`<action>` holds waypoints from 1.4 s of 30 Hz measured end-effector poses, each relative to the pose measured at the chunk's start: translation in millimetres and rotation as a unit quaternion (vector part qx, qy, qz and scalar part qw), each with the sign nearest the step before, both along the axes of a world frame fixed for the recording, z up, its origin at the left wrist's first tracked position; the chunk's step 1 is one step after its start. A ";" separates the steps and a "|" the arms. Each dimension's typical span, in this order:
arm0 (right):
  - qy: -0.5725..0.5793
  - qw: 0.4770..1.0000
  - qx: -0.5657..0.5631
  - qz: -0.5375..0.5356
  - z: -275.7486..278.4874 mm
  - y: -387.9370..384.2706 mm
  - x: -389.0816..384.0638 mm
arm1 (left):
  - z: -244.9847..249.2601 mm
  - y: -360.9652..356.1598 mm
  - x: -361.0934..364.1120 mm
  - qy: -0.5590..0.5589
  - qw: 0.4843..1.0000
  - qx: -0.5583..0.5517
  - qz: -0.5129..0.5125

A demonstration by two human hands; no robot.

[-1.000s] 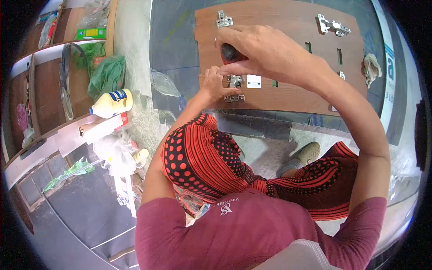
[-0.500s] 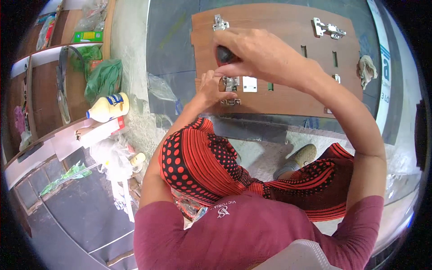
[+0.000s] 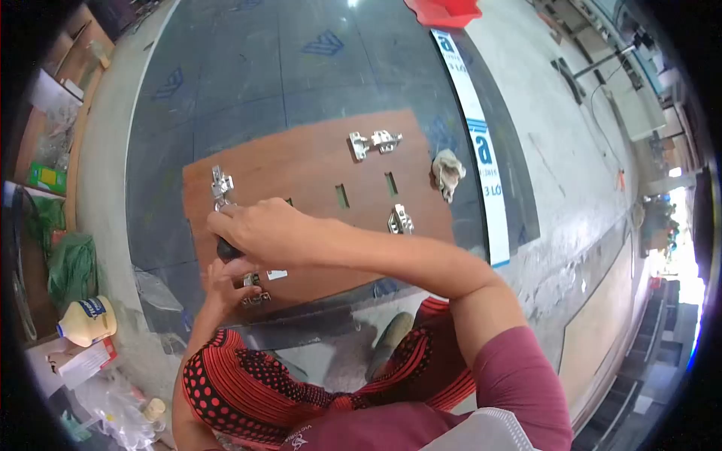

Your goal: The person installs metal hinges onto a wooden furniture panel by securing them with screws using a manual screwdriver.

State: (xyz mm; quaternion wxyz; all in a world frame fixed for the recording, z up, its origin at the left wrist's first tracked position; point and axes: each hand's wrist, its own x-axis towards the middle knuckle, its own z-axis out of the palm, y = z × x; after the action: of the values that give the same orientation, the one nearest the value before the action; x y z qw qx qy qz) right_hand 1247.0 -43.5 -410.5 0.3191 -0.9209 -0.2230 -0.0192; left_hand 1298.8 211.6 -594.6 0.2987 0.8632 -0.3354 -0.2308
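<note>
My right hand [image 3: 263,234] is wrapped from above around the black handle of a screwdriver [image 3: 228,250]; its shaft and tip are hidden. Just below it, my left hand [image 3: 219,284] is closed at a metal cabinet hinge [image 3: 252,289], thumb against the metal. This hinge lies at the near left corner of a brown wooden panel [image 3: 301,169] with several slots cut through it. Other hinges sit on the panel: one at the far left [image 3: 221,185], one at the far right [image 3: 374,143] and one at the near right [image 3: 400,219]. A small white label [image 3: 277,274] is beside my right wrist.
Beneath the panel lies a dark sheet [image 3: 248,83]. A crumpled cloth [image 3: 448,173] rests by the panel's right edge, next to a white-and-blue printed strip [image 3: 481,161]. Shelving, a green bag [image 3: 72,267] and a yellowish bottle [image 3: 88,321] stand at left. A red object [image 3: 445,11] is at the back.
My view has swung to the right and up, so the panel appears lower and further left. Both hands stay at the same hinge, with the screwdriver still in my right hand.
</note>
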 end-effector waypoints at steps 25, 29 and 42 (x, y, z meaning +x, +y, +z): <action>0.143 0.983 0.103 0.053 -10.5 5.4 9.8 | 11.4 -5.3 0.0 -0.074 0.995 0.058 -0.017; 0.080 0.992 0.085 -0.045 -16.2 18.0 8.8 | -7.5 -3.0 1.1 -0.019 0.999 -0.028 -0.002; 0.029 0.961 0.162 -0.222 55.7 -73.8 -13.0 | 55.6 -15.7 9.6 -0.030 0.991 0.092 -0.088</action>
State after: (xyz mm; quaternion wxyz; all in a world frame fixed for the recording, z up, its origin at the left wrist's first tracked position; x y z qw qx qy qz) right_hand 1234.0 -117.3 -354.8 0.4580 -0.8835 0.0022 -0.0984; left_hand 1308.4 195.9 -539.0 0.1868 0.8607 -0.3958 -0.2599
